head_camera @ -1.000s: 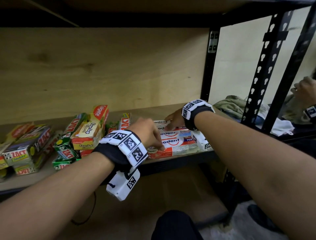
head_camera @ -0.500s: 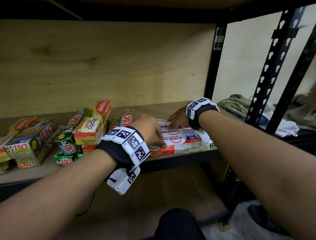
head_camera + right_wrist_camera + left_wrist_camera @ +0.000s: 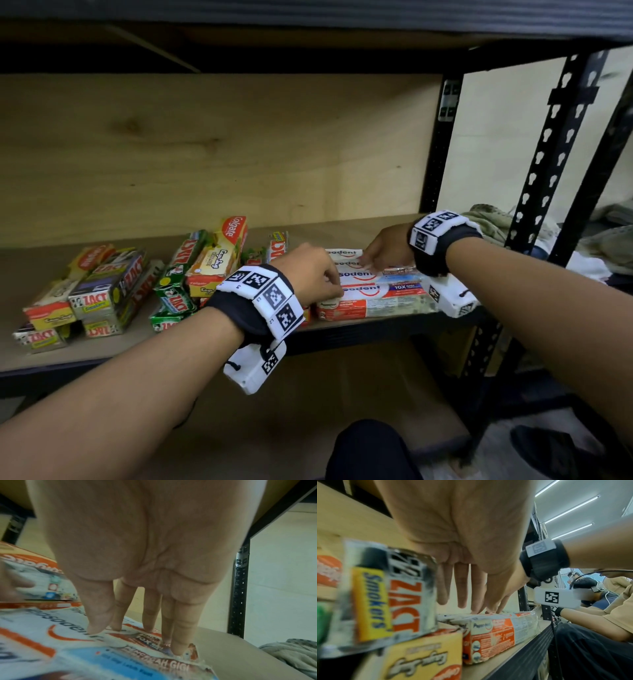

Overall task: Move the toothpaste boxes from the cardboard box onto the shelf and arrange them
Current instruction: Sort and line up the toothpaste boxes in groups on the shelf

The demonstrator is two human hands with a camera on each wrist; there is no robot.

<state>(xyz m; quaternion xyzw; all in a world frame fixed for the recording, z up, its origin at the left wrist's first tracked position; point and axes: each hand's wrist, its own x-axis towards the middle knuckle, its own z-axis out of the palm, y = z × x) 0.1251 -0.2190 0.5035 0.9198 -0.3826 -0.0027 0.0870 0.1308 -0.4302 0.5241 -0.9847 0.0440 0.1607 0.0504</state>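
A row of white and red Pepsodent boxes [image 3: 373, 291] [image 3: 493, 632] [image 3: 68, 635] lies flat near the right front of the wooden shelf [image 3: 342, 229]. My left hand [image 3: 311, 274] [image 3: 467, 588] is at their left end, fingers straight, tips touching the top box. My right hand [image 3: 383, 253] [image 3: 137, 608] presses its straight fingertips down on the tops of the boxes further back. To the left stand piles of Zact boxes [image 3: 106, 294] [image 3: 388, 595] and yellow Colgate boxes [image 3: 219, 260] [image 3: 423, 660]. The cardboard box is out of view.
Black perforated uprights [image 3: 555, 150] frame the shelf's right end, with a board [image 3: 308, 10] overhead. Crumpled cloth [image 3: 493, 226] lies beyond the frame. The shelf's far left front [image 3: 51, 356] is bare wood. Another person [image 3: 590, 588] sits nearby in the left wrist view.
Both hands stay on the Pepsodent boxes, which show no clear shift. The head view has tilted a little, so the scene sits lower in frame.
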